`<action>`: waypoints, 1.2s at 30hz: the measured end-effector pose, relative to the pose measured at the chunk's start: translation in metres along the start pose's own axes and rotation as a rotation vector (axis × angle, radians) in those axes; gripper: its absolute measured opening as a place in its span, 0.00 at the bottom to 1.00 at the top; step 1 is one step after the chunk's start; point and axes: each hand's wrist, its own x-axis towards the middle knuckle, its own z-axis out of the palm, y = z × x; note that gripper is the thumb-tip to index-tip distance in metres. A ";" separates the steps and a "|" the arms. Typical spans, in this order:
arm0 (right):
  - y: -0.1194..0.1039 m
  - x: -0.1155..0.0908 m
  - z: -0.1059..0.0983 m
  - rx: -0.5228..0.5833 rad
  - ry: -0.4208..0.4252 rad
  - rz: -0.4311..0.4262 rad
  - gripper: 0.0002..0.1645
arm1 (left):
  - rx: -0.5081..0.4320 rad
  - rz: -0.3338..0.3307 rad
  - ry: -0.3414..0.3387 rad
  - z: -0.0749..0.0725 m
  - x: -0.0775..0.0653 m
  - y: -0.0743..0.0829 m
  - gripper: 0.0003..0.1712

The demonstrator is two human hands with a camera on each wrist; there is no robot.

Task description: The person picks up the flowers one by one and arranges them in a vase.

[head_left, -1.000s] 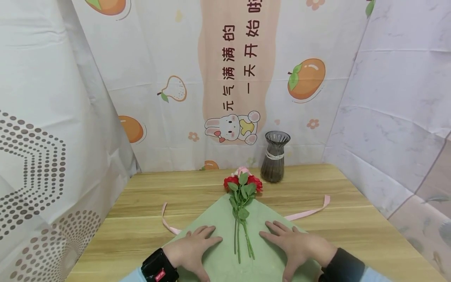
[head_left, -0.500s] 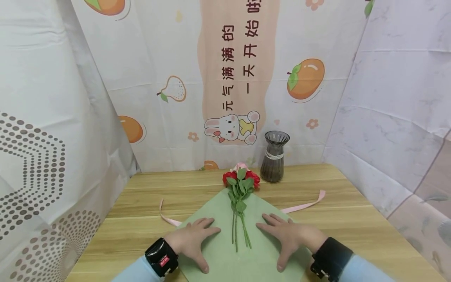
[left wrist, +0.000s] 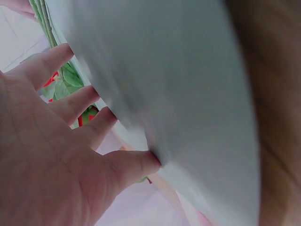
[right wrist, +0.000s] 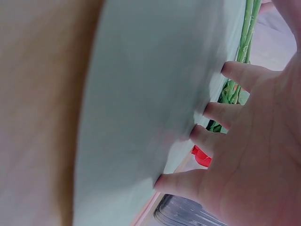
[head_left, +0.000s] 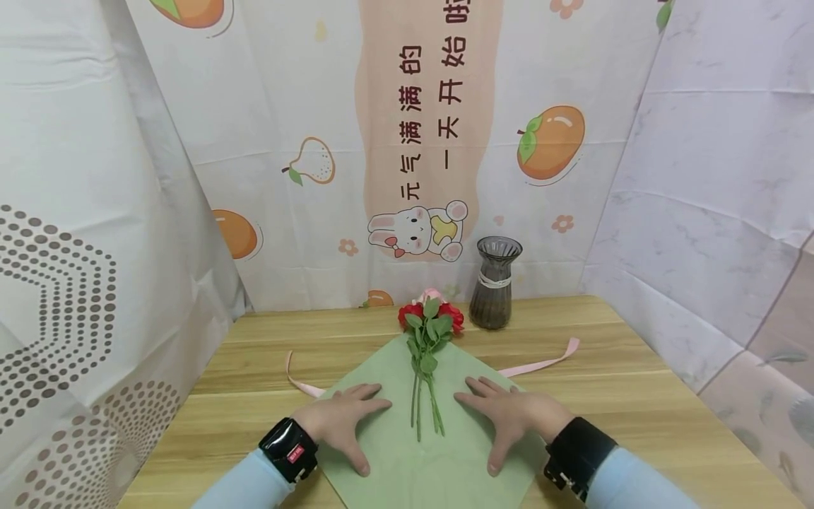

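A sheet of pale green wrapping paper [head_left: 439, 466] lies on the wooden table with one corner pointing away from me. On its far corner rests a small bunch of roses [head_left: 429, 332], red and pink, stems toward me. My left hand [head_left: 343, 422] presses its spread fingertips on the paper left of the stems. To their right, my right hand [head_left: 505, 417] does the same, fingers splayed. Both wrist views show fingertips touching the paper and the palms raised off it. A pink ribbon [head_left: 540, 364] sticks out from under the paper on both sides; its middle is hidden.
Behind the roses, slightly right, stands a grey ribbed glass vase [head_left: 492, 283] with a white tie round its neck. The wooden table [head_left: 636, 396] ends at a printed cloth backdrop [head_left: 280, 226], and patterned sheets hang at both sides.
Both hands have moved away from me and slightly left, and the paper, roses and ribbon have slid with them. The vase has stayed in place.
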 end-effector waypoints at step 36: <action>-0.026 0.015 0.001 -0.044 0.021 0.001 0.75 | -0.011 0.001 0.014 -0.003 -0.018 -0.018 0.66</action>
